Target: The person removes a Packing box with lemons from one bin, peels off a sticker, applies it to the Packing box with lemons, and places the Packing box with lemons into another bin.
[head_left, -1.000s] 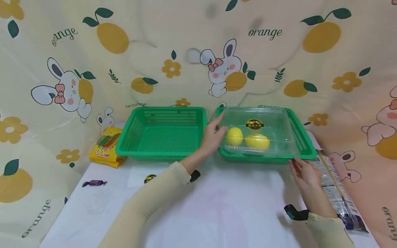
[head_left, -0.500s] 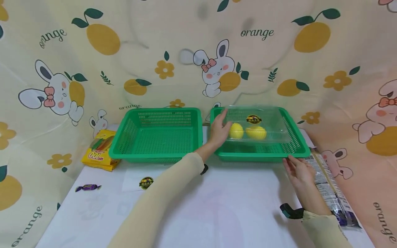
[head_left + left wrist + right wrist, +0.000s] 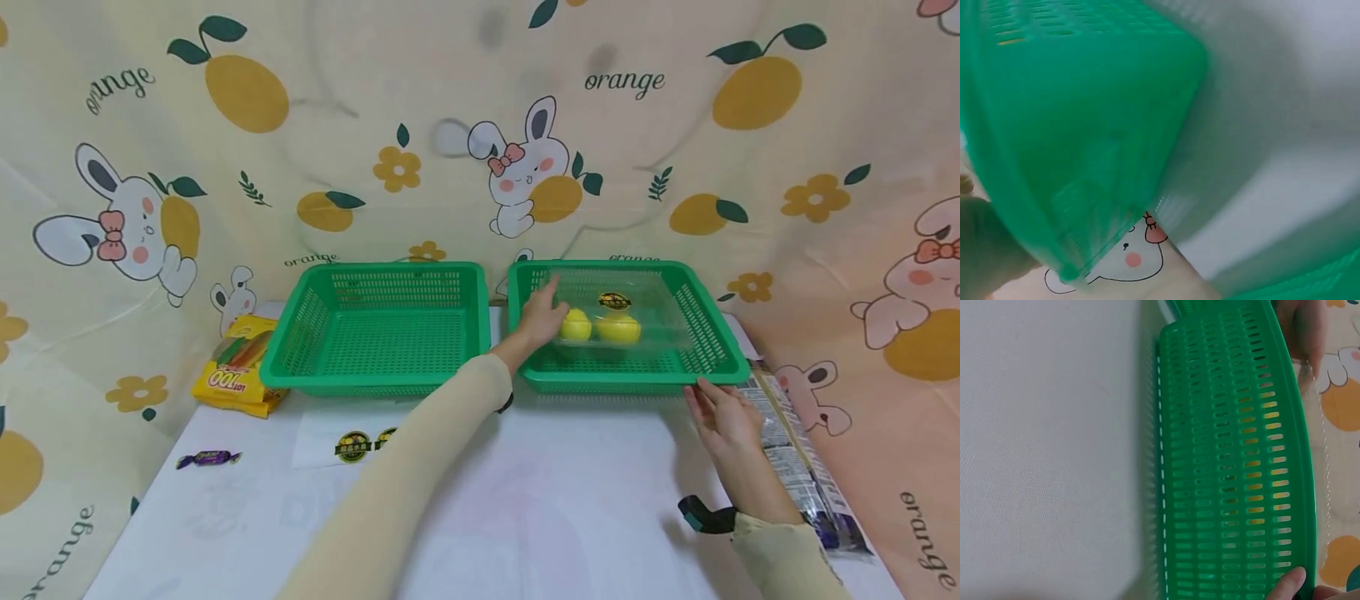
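Observation:
A clear plastic box [image 3: 652, 321] with a black and gold sticker and two yellow lemons [image 3: 618, 327] in it lies inside the right green basket [image 3: 637, 387]. At the box's left end is my left hand [image 3: 538, 323], index finger and thumb straight and spread against the plastic. The left wrist view shows part of this hand [image 3: 991, 250] beside the basket's corner [image 3: 1104, 106]. My right hand [image 3: 726, 421] pinches the basket's front rim near the right corner. In the right wrist view its thumb [image 3: 1288, 584] lies on the outer wall, with another finger across the rim.
A second green basket [image 3: 375, 385] stands to the left. Beside it are a yellow snack packet [image 3: 238, 367], a purple wrapped candy [image 3: 210, 459] and a sheet with stickers [image 3: 318, 437]. A long silvery packet [image 3: 798, 462] lies at the right. A patterned cloth [image 3: 450, 83] hangs behind.
The clear box has moved back and down from the front rim into the right basket, my left hand following at its left end. My right hand has kept its place on the basket's rim.

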Demonstrator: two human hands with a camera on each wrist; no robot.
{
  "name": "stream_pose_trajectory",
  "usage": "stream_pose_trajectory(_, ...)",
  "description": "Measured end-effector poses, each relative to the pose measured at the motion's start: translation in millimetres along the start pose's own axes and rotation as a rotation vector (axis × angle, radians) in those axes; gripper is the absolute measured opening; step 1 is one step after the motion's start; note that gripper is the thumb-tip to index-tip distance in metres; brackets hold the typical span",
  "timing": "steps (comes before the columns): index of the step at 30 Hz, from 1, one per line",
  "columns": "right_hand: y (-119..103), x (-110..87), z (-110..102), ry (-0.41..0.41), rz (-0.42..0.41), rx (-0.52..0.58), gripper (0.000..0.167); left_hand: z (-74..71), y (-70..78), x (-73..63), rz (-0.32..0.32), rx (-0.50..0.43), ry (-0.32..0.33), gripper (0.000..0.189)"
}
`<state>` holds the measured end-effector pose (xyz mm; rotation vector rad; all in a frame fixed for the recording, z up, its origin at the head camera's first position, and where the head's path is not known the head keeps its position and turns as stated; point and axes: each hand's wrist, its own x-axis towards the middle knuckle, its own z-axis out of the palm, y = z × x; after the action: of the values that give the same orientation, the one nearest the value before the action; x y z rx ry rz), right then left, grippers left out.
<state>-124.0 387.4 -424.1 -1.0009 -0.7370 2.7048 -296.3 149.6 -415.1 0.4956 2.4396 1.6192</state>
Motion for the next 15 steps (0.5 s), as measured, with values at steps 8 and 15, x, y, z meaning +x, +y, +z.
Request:
stream_pose_trajectory(8, -1, -2.4, 0, 0.012, -0.001, -0.037, 0.028, 4.5, 9.7, 7.7, -0.119, -0.004, -0.074, 0.058)
stream_pose_trajectory(15, -2, -1.6, -1, 0.020, -0.020, -0.060, 0.027, -1.2, 10.3, 13.0, -0.249, -0.103, -0.175, 0.061)
